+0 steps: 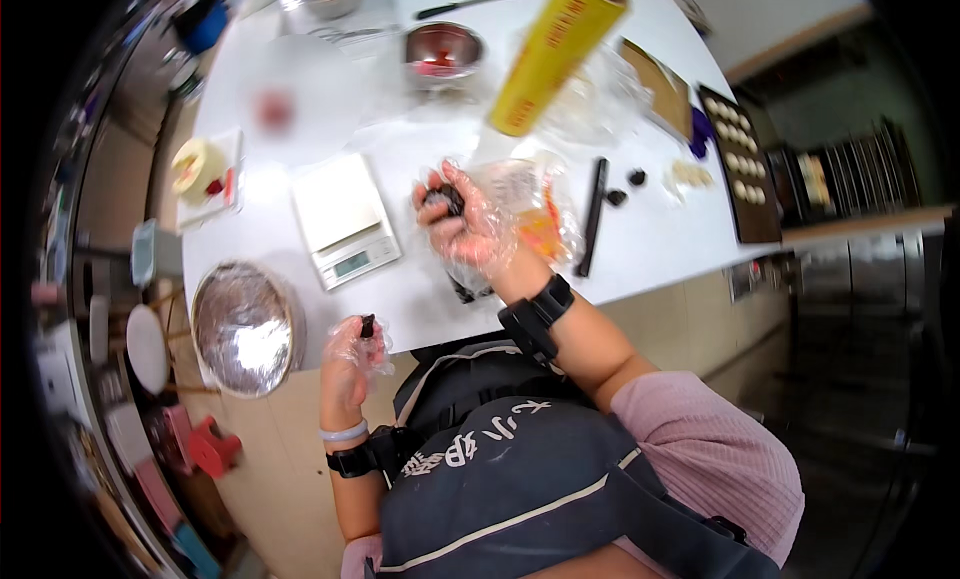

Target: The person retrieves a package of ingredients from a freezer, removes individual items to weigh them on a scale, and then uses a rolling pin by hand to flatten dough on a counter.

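My right hand (pixel 470 224), in a clear plastic glove, is raised over the table with its fingers curled round a dark, sticky-looking lump (pixel 443 201). Lower and to the left, my left hand (pixel 352 357), gloved too, pinches a small dark piece (pixel 367 326) at the table's front edge. A white digital kitchen scale (pixel 340 209) lies between and beyond the two hands, its platform bare. Right of my right hand are a crumpled clear plastic bag (pixel 545 214), a long black stick-like tool (pixel 592 219) and small dark lumps (pixel 616 197).
A round pan under clear wrap (pixel 245 329) sits at the front left, near a cream-coloured cake (pixel 198 171). Farther back are a metal bowl (pixel 443 51), a knife (pixel 470 5) and a yellow cling-film roll (pixel 560 54). A dark tray (pixel 762 204) bears several pale dough rounds.
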Demonstrator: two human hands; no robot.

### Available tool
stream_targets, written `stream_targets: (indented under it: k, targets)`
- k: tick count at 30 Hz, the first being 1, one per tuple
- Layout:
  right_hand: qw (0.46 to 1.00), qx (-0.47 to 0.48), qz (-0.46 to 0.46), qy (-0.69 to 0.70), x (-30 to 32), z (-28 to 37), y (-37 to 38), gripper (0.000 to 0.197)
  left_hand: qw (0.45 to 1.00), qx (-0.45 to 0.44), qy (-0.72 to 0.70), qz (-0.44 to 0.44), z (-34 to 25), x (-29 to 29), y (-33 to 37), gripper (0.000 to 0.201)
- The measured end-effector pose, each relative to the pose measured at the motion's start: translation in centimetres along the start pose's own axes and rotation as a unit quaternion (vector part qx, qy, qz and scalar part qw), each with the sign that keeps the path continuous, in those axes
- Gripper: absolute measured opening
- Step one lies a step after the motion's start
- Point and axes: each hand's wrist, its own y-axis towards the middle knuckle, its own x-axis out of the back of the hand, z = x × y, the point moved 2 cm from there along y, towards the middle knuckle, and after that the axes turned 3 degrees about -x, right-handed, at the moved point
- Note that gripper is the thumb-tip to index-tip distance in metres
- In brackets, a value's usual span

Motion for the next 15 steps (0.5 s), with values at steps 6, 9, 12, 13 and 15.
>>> stream_targets:
  k: [6,9,12,13,15]
  targets:
    - [0.947,0.244,-0.125,-0.166,4.4,2.8,-14.1,0.032,0.956,-0.042,0.223,0.187,-0.3,-7.4,2.4,0.025]
    - [0.928,0.328,-0.087,-0.155,7.7,4.8,-20.5,0.029,0.713,-0.434,0.447,0.322,-0.9,-15.5,2.2,0.02]
    - [0.917,0.368,-0.132,-0.085,8.5,5.4,-24.5,0.019,0.597,-0.534,0.482,0.356,0.5,-23.0,2.1,0.02]
    - [0.93,0.354,-0.031,-0.094,8.0,5.3,-25.5,0.02,0.59,-0.534,0.49,0.356,1.1,-24.9,2.3,0.02]
    - [0.919,0.377,-0.016,-0.114,8.2,6.2,-27.1,0.024,0.511,-0.536,0.565,0.363,2.9,-28.7,3.1,0.018]
